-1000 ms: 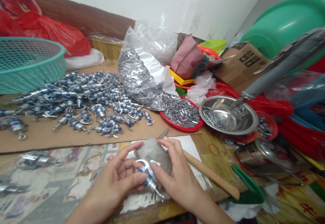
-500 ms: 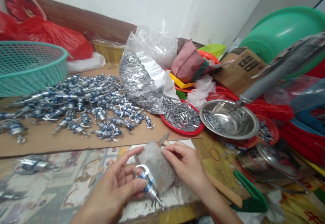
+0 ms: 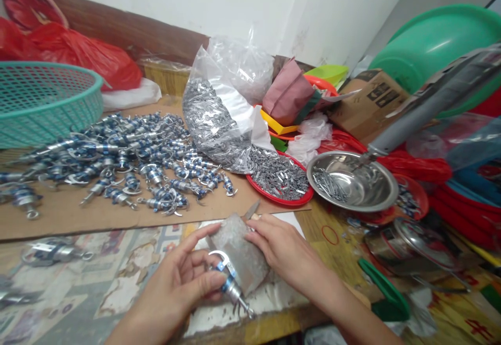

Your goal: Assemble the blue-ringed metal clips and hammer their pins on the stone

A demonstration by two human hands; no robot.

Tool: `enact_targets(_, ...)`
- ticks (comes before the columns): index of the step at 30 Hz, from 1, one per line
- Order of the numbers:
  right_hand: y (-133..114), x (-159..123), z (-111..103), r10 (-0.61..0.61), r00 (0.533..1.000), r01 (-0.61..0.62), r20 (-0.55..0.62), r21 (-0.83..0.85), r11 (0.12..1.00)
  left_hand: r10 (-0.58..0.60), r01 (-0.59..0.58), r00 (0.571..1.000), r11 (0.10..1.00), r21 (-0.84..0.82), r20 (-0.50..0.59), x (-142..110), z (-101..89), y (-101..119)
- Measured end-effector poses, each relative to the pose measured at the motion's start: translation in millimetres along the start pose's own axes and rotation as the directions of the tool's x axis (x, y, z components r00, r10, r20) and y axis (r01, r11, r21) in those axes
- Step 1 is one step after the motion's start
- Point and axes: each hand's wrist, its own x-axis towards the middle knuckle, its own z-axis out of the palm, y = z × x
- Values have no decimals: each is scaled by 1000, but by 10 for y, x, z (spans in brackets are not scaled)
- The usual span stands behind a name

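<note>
My left hand (image 3: 195, 282) is closed round a small blue-and-silver metal fitting (image 3: 231, 283) with curved hook-like claws and a ring at its lower end. Its index finger reaches along the left edge of a grey metal block (image 3: 235, 243), which rests on white paper. At the block's upper right edge is my right hand (image 3: 276, 240), fingers curled together; whatever they grip is hidden. Just beyond those fingers lies a knife (image 3: 252, 209), its pointed blade showing and most of its handle covered.
A heap of similar fittings (image 3: 129, 152) spreads over cardboard (image 3: 78, 226) beside a turquoise basket (image 3: 50, 105). Behind the block stand a clear bag of metal pieces (image 3: 215, 120), a red tray (image 3: 262, 192) and a steel bowl (image 3: 376, 193) holding pins. A green tool (image 3: 387, 287) lies right.
My right hand has shifted slightly left and up towards the knife's handle, and its forearm now covers most of the wooden stick. My left hand keeps the fitting in place.
</note>
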Motion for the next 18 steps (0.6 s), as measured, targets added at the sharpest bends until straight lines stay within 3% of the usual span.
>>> enact_targets(2, 1, 27, -13, -12, 1000, 12, -17, -3, 1000, 0, 0, 1000, 1000, -2, 1, -1, -3, -7)
enact_targets(5, -17, -6, 10, -41, 982, 61, -185, 104, 993, 1, -1, 1000, 1000, -7, -6, -8, 0, -13)
enact_targets(9, -103, -132, 135, -248, 923, 343, -294, 338, 876, 8, -7, 1000, 1000, -4, 20, -2, -4, -17)
enact_targets(11, -142, -181, 217, -355, 870, 458, -342, 294, 839, 5, -5, 999, 1000, -7, 44, 9, -17, -23)
enact_targets(13, -167, -213, 281, -392, 835, 483, -385, 173, 858, 2, -1, 999, 1000, -10, 50, 17, -29, -29)
enact_targets(18, -217, -288, 306, -409, 846, 430, -342, -15, 903, 10, -9, 1000, 999, -33, 30, -2, -14, -24)
